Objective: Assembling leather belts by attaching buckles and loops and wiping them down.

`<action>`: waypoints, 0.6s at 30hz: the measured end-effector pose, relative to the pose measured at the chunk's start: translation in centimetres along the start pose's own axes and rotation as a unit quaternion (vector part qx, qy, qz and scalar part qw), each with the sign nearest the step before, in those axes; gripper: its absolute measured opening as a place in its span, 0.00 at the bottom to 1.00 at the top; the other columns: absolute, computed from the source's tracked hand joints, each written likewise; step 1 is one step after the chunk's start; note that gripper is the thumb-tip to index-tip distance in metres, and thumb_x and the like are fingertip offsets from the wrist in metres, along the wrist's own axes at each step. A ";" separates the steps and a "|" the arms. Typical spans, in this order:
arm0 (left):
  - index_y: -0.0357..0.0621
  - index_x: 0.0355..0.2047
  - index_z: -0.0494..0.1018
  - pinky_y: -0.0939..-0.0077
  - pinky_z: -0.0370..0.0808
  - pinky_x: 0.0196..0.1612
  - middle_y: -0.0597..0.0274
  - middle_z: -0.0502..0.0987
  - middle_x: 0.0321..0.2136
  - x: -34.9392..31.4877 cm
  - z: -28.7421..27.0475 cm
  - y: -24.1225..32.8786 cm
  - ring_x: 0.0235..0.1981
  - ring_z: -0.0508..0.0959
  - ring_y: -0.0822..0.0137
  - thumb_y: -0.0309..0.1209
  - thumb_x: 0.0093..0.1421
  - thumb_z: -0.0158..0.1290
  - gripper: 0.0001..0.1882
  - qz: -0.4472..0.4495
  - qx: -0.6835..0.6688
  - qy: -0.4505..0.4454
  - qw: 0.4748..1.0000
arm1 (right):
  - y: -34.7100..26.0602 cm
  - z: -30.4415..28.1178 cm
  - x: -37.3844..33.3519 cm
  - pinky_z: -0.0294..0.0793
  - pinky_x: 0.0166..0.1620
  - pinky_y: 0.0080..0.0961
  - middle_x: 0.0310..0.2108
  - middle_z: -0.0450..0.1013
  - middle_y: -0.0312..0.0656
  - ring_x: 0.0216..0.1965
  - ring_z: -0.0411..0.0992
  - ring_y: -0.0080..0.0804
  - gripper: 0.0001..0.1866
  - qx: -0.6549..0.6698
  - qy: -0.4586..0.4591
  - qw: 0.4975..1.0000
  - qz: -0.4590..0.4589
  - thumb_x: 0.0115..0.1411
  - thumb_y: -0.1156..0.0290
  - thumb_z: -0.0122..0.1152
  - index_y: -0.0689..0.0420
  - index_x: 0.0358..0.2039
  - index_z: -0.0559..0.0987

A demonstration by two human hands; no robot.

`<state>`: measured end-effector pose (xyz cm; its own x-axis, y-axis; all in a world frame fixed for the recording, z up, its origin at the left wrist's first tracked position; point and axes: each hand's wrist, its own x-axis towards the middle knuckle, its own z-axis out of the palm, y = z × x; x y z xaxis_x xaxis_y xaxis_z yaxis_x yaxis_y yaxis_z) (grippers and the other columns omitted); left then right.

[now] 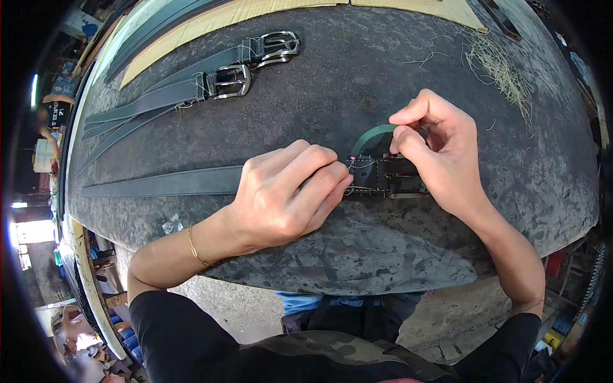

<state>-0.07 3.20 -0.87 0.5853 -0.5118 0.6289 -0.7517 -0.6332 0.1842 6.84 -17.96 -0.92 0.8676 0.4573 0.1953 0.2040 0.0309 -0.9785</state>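
A black leather belt (172,182) lies across the table in front of me, its buckle (407,179) at the right end. White thread stitches and loose thread ends show by the buckle. My left hand (290,188) is closed over the belt just left of that stitched part, fingertips pressed together at its edge; what lies under the fingers is hidden. Between thumb and forefinger, my right hand (440,150) pinches the end of a thin green strip (370,135). The strip arcs down to the belt's upper edge, near a small pink spot. The right hand's other fingers are curled.
More black belts with silver buckles (233,82) lie at the upper left. A bundle of pale threads (504,70) spreads at the upper right. Cardboard (249,14) lies along the far side. A scrap of clear plastic (172,224) sits near my left wrist. The dark table (357,255) has a rounded near edge.
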 end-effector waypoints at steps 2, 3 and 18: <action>0.34 0.28 0.74 0.75 0.72 0.20 0.55 0.73 0.27 0.1 0.0 0.0 0.21 0.76 0.63 0.17 0.42 0.65 0.12 0.002 0.001 0.000 1.000 | -0.1 -0.1 0.0 0.68 0.35 0.16 0.27 0.70 0.32 0.31 0.68 0.14 0.02 0.001 -0.002 1.000 -0.004 0.56 0.83 0.56 0.63 0.30 0.73; 0.34 0.28 0.74 0.75 0.72 0.20 0.55 0.73 0.27 0.1 0.0 0.1 0.21 0.76 0.63 0.17 0.42 0.64 0.12 0.001 0.002 0.000 1.000 | -0.2 0.0 0.0 0.68 0.35 0.16 0.27 0.70 0.32 0.31 0.68 0.14 0.02 0.001 -0.001 1.000 -0.004 0.56 0.83 0.56 0.63 0.30 0.73; 0.35 0.29 0.74 0.75 0.73 0.20 0.54 0.74 0.27 0.1 0.0 0.1 0.21 0.77 0.63 0.16 0.43 0.64 0.12 -0.002 0.014 0.006 1.000 | 0.0 0.0 0.0 0.69 0.36 0.17 0.27 0.71 0.33 0.32 0.69 0.15 0.02 0.001 0.001 1.000 -0.005 0.55 0.83 0.56 0.64 0.30 0.73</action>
<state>-0.09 3.02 -0.78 0.5847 -0.5019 0.6374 -0.7404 -0.6512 0.1665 6.84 -17.93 -0.92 0.8666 0.4552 0.2045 0.2111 0.0371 -0.9768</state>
